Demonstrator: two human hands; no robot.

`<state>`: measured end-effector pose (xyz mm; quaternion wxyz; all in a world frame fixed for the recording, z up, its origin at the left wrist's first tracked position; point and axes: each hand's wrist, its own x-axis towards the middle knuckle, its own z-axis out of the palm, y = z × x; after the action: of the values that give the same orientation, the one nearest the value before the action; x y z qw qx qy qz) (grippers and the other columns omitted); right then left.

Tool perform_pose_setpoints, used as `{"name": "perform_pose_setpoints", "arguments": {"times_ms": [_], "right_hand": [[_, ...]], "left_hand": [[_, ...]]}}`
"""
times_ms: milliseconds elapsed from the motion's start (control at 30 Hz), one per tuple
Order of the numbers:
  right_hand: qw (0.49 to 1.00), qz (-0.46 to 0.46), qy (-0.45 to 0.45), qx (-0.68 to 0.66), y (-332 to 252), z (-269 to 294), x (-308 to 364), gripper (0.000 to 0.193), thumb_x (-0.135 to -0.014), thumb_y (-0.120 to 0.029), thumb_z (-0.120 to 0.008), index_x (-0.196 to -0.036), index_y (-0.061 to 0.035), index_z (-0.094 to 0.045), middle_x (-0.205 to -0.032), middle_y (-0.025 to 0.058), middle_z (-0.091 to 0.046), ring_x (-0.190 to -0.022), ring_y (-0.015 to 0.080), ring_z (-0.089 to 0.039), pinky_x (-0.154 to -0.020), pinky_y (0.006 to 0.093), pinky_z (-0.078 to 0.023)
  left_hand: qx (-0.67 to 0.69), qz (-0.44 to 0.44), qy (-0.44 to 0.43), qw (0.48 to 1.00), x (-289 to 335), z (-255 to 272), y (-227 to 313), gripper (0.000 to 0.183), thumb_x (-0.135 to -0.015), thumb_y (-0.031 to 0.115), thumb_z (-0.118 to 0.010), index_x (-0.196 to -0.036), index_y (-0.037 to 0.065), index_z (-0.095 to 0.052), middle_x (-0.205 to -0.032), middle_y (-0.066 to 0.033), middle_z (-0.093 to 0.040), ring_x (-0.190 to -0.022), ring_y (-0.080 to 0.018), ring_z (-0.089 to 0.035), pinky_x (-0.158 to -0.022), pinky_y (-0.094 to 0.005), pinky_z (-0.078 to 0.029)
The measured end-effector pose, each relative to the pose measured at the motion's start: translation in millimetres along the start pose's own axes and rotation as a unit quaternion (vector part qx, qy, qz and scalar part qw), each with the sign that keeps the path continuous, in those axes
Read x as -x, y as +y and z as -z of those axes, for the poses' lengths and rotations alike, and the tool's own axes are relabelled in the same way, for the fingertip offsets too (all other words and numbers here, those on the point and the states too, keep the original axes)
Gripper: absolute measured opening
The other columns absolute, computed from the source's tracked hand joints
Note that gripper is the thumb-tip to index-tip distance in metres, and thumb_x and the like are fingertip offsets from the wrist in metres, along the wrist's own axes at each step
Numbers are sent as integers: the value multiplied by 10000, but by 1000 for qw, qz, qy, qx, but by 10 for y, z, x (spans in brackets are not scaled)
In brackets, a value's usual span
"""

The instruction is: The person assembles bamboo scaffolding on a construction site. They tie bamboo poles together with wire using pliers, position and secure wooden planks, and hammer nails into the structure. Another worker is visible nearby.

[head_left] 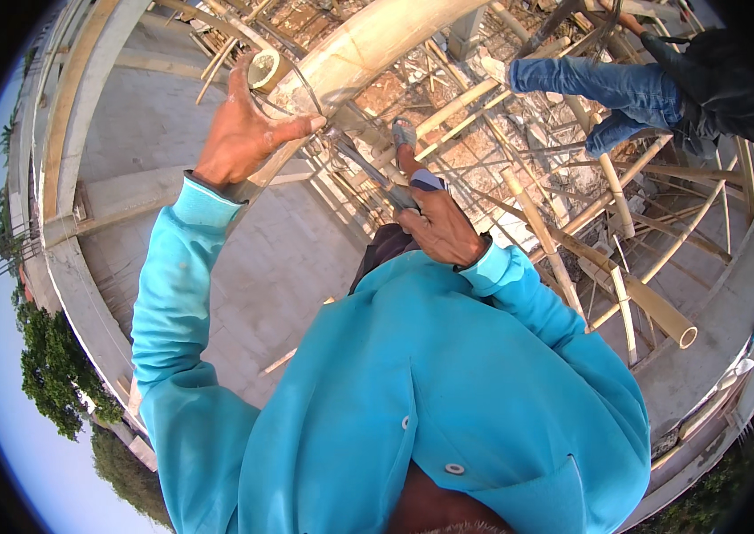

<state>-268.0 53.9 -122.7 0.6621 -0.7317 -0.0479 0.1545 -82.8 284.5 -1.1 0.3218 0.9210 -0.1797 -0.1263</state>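
My left hand (248, 142) is spread against a thick pale pole (368, 53). Its fingers lie beside a hollow bamboo end (263, 68), and the thumb stretches out to the right. A thin dark wire (308, 87) loops round the pole near the thumb. My right hand (444, 224) is closed round a long grey metal tool (368, 169), pincer-like in shape. The tool slants up and left, its head close to the left thumb and the wire. Whether its jaws grip the wire is too small to tell.
A co-worker in blue jeans (586, 89) is among bamboo poles at the upper right. Beneath me, bamboo scaffolding (533, 240) stretches above rubble, with a thick bamboo pole (662, 311) at right. Concrete beams (83, 276) border a grey floor slab (243, 285) far below at left.
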Motion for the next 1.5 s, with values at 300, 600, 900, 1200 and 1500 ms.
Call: {"name": "perform_pose_setpoints", "arguments": {"times_ms": [300,600,900,1200,1500], "right_hand": [[949,-165,-133,-232,-16,69,-193,359,-1001,-149,-643,-1289,51,-566,-1037,145,-676,-945,223,-673,-858,359,-548],[998,-16,-37,50,-207,173,-142,504,-997,-199,-613,-1434,21,-491,-1216,300,-633,-1164,360,-616,-1003,438,-449],[873,-287,-107,-379,-574,-132,-143,250,-1002,-249,-660,-1041,-8,-603,-769,72,-607,-582,170,-613,-499,342,-546],[792,-240,27,-561,-681,-1160,-193,215,-977,-208,-691,-949,-21,-590,-732,80,-622,-571,170,-615,-485,350,-531],[791,-199,-223,-534,-371,-112,-90,355,-911,-179,-756,-1142,-3,-553,-805,80,-588,-667,193,-637,-558,368,-539]], "left_hand": [[24,23,-16,999,17,72,42,1212,-717,536,-863,-1544,-67,-213,-1498,-350,-387,-1438,-452,-356,-1200,-477,-295],[15,-1,2,1000,10,16,-119,1217,-740,564,-835,-1552,-78,-197,-1529,-365,-330,-1461,-461,-313,-1214,-492,-267],[38,34,1,999,25,30,-42,1247,-691,577,-861,-1546,-76,-230,-1525,-384,-321,-1463,-493,-295,-1209,-536,-266],[-50,18,8,999,-17,23,-85,1386,-612,649,-890,-1519,-130,-187,-1376,-405,-495,-1333,-455,-504,-1136,-439,-408],[-46,26,5,999,16,47,67,1287,-622,490,-922,-1522,-104,-220,-1447,-374,-438,-1380,-463,-441,-1169,-460,-351]]}}
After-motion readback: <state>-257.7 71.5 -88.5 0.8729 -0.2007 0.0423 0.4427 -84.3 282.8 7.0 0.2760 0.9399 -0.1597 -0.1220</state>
